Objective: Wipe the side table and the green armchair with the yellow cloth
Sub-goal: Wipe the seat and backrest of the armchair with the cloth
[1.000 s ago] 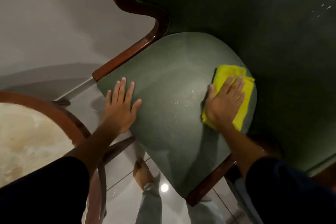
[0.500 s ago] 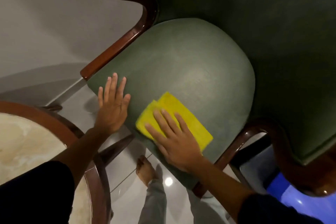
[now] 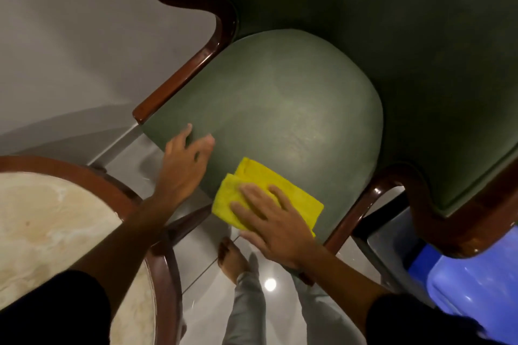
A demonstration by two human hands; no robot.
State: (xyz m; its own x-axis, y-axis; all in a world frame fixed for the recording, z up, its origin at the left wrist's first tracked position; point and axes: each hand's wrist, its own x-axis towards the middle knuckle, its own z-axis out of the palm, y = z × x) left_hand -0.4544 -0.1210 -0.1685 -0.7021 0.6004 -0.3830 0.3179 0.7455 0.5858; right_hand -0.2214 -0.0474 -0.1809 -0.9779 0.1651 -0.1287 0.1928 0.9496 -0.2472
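The green armchair (image 3: 294, 109) fills the middle and right, with a rounded seat cushion and dark wooden arms. A folded yellow cloth (image 3: 260, 179) lies flat at the seat's front edge. My right hand (image 3: 274, 221) presses down on it with spread fingers. My left hand (image 3: 185, 165) rests at the seat's front left corner, fingers loosely curled and blurred, holding nothing. The round side table (image 3: 92, 179), with a pale marbled top and a dark wooden rim, stands at the lower left.
A blue plastic container (image 3: 465, 288) sits on the floor at the lower right, behind the chair's right arm. My bare foot (image 3: 232, 258) stands on glossy pale tiles between table and chair. A plain wall runs behind on the left.
My right hand slid the cloth from the seat's right side across to its front edge. My left hand went from flat with fingers spread to loosely curled at the front left corner.
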